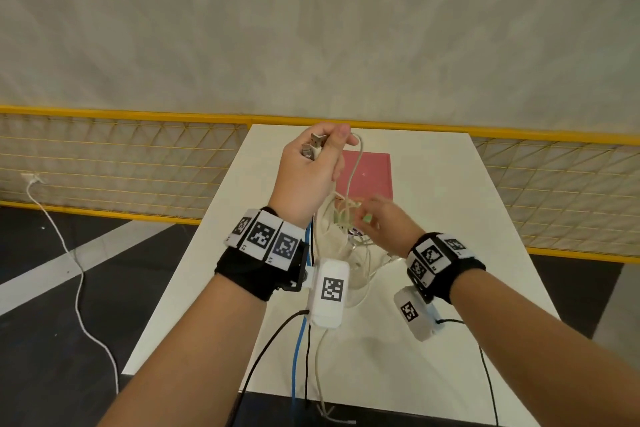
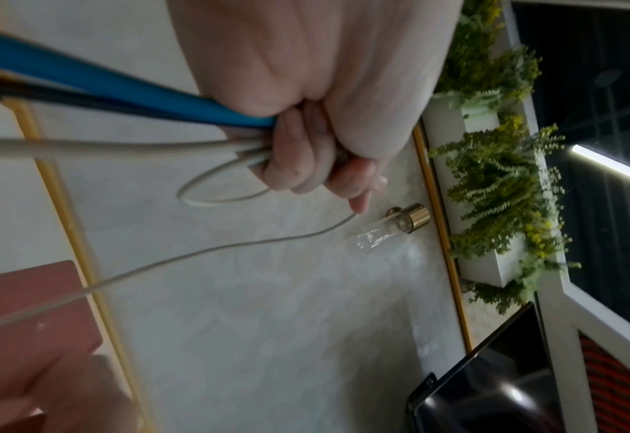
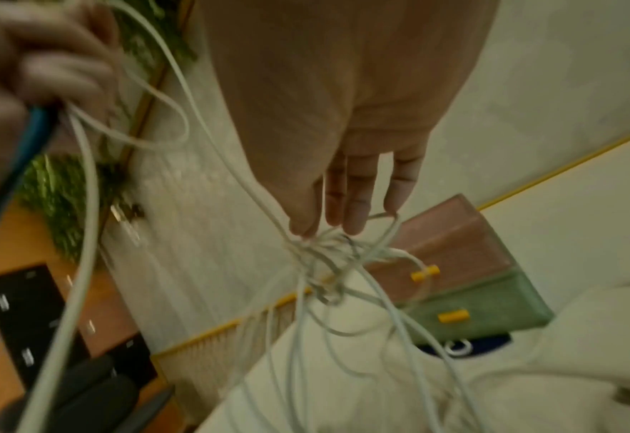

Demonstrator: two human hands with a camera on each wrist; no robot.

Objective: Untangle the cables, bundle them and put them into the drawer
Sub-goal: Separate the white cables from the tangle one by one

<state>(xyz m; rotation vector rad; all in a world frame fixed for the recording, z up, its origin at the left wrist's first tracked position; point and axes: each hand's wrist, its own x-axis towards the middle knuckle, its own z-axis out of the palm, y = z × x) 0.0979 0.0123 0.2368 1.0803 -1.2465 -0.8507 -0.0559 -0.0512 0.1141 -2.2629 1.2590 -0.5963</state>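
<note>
My left hand (image 1: 311, 163) is raised over the white table (image 1: 450, 288) and grips a bunch of cables in its fist (image 2: 306, 152): a blue cable (image 2: 94, 76), a black one and white ones, with a USB plug (image 1: 317, 143) sticking out on top. A thin white cable (image 1: 356, 163) hangs down to a knotted white tangle (image 3: 320, 255). My right hand (image 1: 377, 218), blurred, pinches at this tangle with its fingertips (image 3: 354, 222); one loop lies round the little finger. Behind stands the drawer unit (image 1: 367, 177), with a pink drawer (image 3: 454, 249) above a green drawer (image 3: 491, 304).
A cream cloth (image 3: 528, 380) lies on the table under the tangle. Blue, black and white cables (image 1: 298, 357) hang over the table's front edge. A yellow wire fence (image 1: 121, 163) runs behind the table. A white cable (image 1: 79, 281) trails across the dark floor on the left.
</note>
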